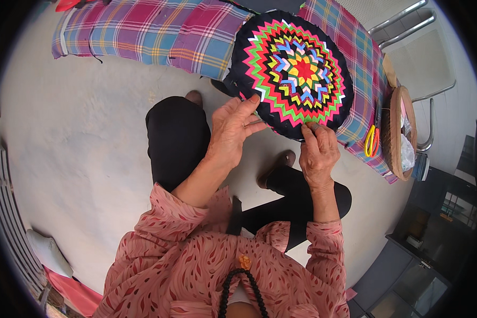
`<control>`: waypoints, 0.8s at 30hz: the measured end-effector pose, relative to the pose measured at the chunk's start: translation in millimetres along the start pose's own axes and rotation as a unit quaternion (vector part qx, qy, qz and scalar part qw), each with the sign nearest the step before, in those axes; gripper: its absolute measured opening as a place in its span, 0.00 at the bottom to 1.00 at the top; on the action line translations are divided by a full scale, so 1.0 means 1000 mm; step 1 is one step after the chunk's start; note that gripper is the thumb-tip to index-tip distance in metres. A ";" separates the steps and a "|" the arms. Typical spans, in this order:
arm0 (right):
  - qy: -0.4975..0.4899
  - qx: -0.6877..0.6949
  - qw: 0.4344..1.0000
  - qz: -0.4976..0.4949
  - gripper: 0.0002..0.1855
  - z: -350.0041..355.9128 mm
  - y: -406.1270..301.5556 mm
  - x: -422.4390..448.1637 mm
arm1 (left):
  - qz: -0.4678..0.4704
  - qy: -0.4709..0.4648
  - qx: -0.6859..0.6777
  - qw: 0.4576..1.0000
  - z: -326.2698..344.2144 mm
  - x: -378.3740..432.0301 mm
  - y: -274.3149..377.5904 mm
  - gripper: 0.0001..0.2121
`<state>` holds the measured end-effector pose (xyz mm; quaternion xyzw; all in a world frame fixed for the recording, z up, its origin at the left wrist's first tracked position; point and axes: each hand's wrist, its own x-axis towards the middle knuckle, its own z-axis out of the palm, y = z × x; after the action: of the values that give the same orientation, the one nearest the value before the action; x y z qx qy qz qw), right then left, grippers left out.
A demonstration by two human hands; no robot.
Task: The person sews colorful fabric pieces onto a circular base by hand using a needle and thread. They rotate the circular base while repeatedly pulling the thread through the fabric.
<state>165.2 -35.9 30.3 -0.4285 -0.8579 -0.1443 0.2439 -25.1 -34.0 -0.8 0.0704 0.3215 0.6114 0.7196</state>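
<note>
A round black fabric cushion (302,69) bears a zigzag star pattern of folded patches in pink, green, red, yellow and blue. It is tilted up at the edge of a plaid cloth (143,33). At the cushion's lower left rim, my left hand (232,127) has its thumb on the front and other fingers behind the edge. My right hand (320,149) grips the bottom rim, with fingertips against the green and pink points. A ring shows on each hand. Whether a needle or thread is between the fingers cannot be told.
Yellow-and-orange-handled scissors (371,141) lie on the cloth at the right, beside a round woven basket (399,135) holding clear plastic. Metal-framed chairs (417,59) stand beyond. A dark cabinet (405,262) is at the lower right; a pale cushion (49,252) lies at the lower left.
</note>
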 end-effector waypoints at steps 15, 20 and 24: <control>0.031 0.258 0.955 0.140 0.10 -0.006 0.009 -0.006 | -0.055 0.021 0.001 0.998 0.023 0.004 -0.049 0.15; 0.015 0.261 0.948 0.183 0.09 0.003 0.026 -0.003 | -0.047 0.050 0.024 0.997 0.032 0.007 -0.068 0.14; -0.051 0.219 0.967 0.122 0.11 0.004 0.026 0.011 | 0.013 0.067 0.047 0.997 0.033 0.010 -0.078 0.13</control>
<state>179.0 -11.5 34.3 -0.4731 -0.8210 0.0994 0.3038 58.4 -34.3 -17.4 0.0679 0.3963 0.6085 0.6842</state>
